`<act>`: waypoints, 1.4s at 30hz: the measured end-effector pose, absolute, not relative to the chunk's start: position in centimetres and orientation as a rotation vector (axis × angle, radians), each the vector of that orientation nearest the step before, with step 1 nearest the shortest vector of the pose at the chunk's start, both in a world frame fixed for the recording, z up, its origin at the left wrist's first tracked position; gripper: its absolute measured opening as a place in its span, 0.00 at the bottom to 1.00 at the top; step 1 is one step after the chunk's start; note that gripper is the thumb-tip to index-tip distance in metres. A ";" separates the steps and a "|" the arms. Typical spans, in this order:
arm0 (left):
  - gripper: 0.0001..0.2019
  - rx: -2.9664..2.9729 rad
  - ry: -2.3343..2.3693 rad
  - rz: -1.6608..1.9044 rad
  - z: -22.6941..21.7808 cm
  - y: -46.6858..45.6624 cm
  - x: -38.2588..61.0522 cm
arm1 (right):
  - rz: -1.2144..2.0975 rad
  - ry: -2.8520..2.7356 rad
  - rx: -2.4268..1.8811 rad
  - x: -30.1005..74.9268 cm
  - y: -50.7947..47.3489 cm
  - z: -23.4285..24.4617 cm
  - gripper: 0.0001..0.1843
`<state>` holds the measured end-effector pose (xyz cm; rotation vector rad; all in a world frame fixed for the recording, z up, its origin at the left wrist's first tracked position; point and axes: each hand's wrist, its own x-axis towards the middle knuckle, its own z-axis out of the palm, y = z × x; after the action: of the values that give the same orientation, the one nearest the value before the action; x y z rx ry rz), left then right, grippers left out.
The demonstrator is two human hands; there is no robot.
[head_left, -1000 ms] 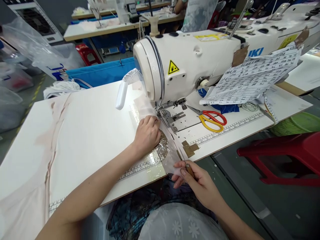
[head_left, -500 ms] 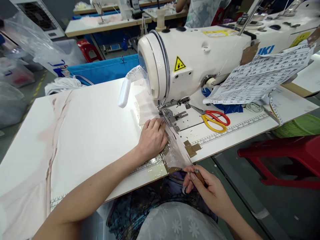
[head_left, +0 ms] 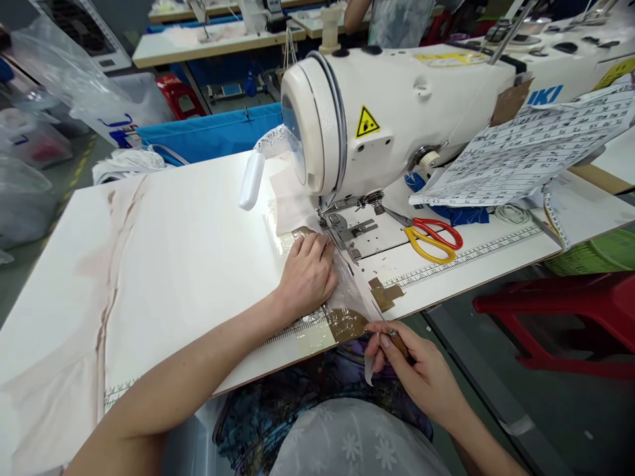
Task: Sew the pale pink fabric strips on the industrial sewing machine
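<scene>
My left hand (head_left: 308, 272) lies flat with fingers together on a sheer white fabric strip (head_left: 347, 291), just in front of the presser foot (head_left: 333, 228) of a white sewing machine (head_left: 397, 112). The strip runs from under the foot to the table's near edge. My right hand (head_left: 414, 370) is closed at that edge, pinching the strip's end together with a thin wooden-handled pointed tool (head_left: 397, 340). Pale pink fabric (head_left: 74, 277) lies spread over the left of the white table (head_left: 198, 218).
Red and yellow scissors (head_left: 429, 237) lie right of the needle plate. A printed paper sheet (head_left: 536, 149) hangs off the machine arm. Brown tape patches (head_left: 384, 293) sit by the ruler strip. A red plastic stool (head_left: 560, 317) and green basket (head_left: 600, 251) stand at right; a blue bin (head_left: 213, 135) behind.
The fabric strip has fed toward the needle, so less of it lies on the table. My right hand moved slightly right and down along the table edge. My left hand stays pressed beside the foot.
</scene>
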<state>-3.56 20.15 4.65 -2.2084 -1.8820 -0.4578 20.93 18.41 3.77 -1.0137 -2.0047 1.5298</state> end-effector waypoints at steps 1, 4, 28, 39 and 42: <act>0.19 -2.211 -1.886 -0.456 4.6 20.2 -3.6 | 1.530 -2.008 -1.013 21.0 18.4 3.8 0.15; 0.19 -2.212 -1.900 -0.456 4.7 20.2 -3.6 | 1.527 -2.031 -0.983 21.3 18.3 4.0 0.14; 0.10 -2.144 -1.994 -0.406 5.0 23.8 -6.1 | 1.091 -2.328 -0.345 19.1 19.6 12.0 0.14; 0.11 -2.236 -2.104 -1.182 4.4 24.1 -8.4 | 0.701 -2.386 -1.091 16.0 23.9 6.2 0.18; 0.11 -2.250 -2.098 -1.203 4.6 24.1 -8.4 | 0.527 -2.405 -1.069 14.7 24.6 5.8 0.18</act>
<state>-8.37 24.05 4.59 -2.2501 -2.0982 -1.2027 14.75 24.64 5.82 -1.0693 -2.4045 0.5269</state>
